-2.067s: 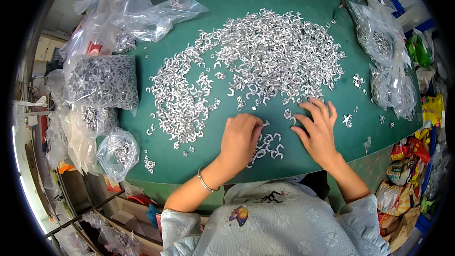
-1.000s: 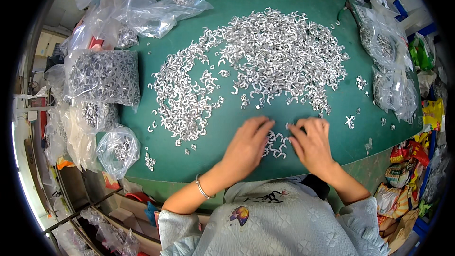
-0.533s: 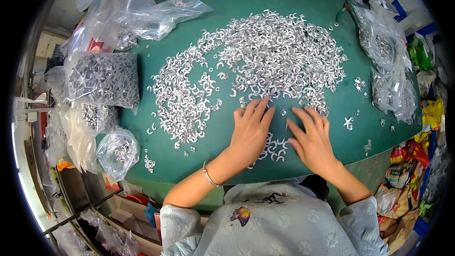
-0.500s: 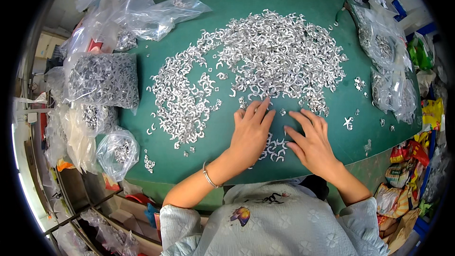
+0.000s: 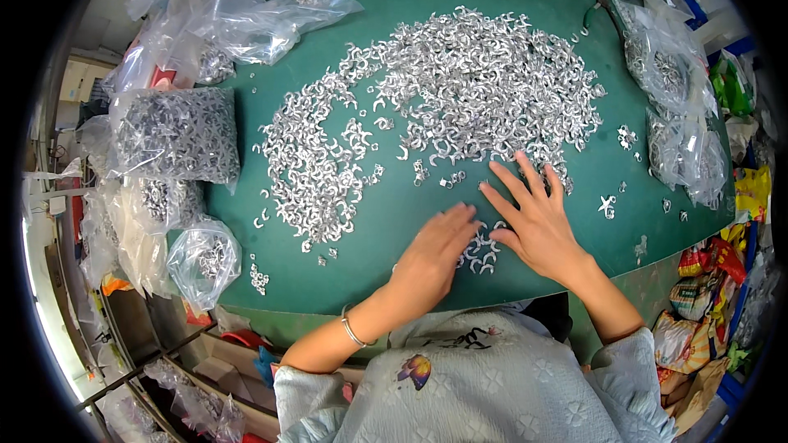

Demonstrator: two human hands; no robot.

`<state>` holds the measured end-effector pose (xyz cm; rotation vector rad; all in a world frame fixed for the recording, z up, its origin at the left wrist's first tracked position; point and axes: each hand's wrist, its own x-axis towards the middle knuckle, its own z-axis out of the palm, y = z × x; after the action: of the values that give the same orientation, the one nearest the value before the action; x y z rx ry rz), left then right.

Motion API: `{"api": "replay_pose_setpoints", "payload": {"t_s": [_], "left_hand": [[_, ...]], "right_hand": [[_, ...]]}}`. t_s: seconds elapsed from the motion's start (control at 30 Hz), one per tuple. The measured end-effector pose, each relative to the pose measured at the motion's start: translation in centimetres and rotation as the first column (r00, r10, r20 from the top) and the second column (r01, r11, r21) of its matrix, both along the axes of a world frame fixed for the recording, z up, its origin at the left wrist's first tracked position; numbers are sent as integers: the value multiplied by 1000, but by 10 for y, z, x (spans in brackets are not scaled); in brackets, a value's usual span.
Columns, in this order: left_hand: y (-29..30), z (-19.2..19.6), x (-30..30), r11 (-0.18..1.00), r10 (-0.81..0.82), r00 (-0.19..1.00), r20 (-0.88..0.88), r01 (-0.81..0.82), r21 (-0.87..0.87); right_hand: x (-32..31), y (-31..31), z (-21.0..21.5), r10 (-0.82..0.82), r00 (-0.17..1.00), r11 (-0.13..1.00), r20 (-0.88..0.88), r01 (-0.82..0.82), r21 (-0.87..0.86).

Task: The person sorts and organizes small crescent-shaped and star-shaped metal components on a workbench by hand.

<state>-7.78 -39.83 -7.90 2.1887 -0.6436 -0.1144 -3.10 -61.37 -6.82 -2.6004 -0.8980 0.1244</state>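
Observation:
A wide heap of small silver curved metal pieces (image 5: 460, 90) is spread over the green table top (image 5: 394, 221). A small cluster of the same pieces (image 5: 478, 251) lies near the front edge, between my hands. My left hand (image 5: 433, 254) lies palm down beside that cluster, its fingers loosely curled and touching the pieces. My right hand (image 5: 533, 217) rests flat with fingers spread, its fingertips reaching the near edge of the big heap. Neither hand grips anything that I can see. A thin bracelet (image 5: 351, 330) is on my left wrist.
Clear plastic bags filled with the same metal pieces are stacked along the left edge (image 5: 172, 135) and the right edge (image 5: 677, 111). A loose empty bag (image 5: 279, 20) lies at the back left. A few stray pieces (image 5: 609, 205) sit at the right.
My left hand has slid back toward me and curled beside the small cluster. My right hand has stayed near the heap's edge with fingers spread.

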Motion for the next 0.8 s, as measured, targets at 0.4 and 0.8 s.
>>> {"api": "replay_pose_setpoints", "payload": {"t_s": [0.4,0.8], "left_hand": [[28,0,-65,948,317,945,-76,-319,-10],[41,-6,-118,658,-219,608,-764,-486,-575]], "right_hand": [[-39,7,-2,241,934,958,-265,-184,220],[-20,27,-8,354,910,895,-217,-262,362]]}}
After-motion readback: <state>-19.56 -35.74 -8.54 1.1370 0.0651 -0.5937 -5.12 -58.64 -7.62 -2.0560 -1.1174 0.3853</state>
